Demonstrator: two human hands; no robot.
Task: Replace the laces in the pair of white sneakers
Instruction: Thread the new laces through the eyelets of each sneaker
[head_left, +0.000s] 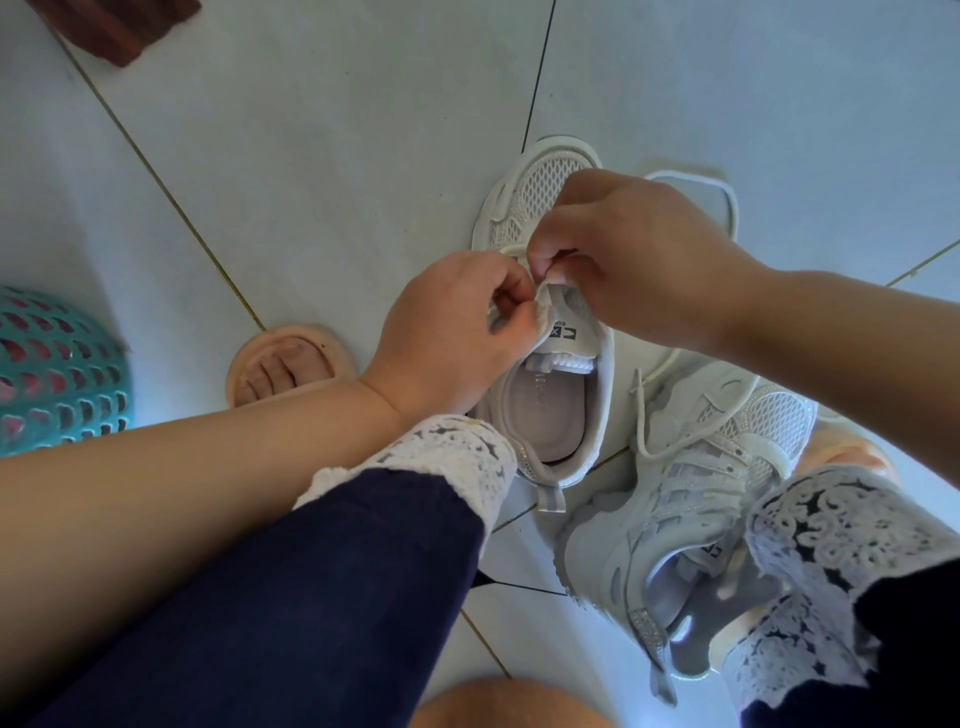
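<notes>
The head camera looks straight down at a pale tiled floor, where 1 white sneaker stands upright between the person's knees, its mesh toe pointing away and its opening facing up. Both hands meet over its tongue, which is pulled up and folded back so the label shows. The left hand has its fingers curled in and pinches the tongue's left edge between thumb and forefinger. The right hand reaches in from the other side, knuckles up and fingers bent tight, nipping the tongue's top edge – whether a lace end is also caught between those fingers cannot be told. A loose lace lies in a loop on the tile just beyond the right hand. The second sneaker sits just beside the first on the right, toe angled away to the right, partly covered by the white crochet cuff of a navy trouser leg; a lace strand trails up from its eyelets. On the left – well apart from the shoes – is a teal plastic basket, and near it a foot in a peach slipper. A brown wooden object shows at the top left corner.
</notes>
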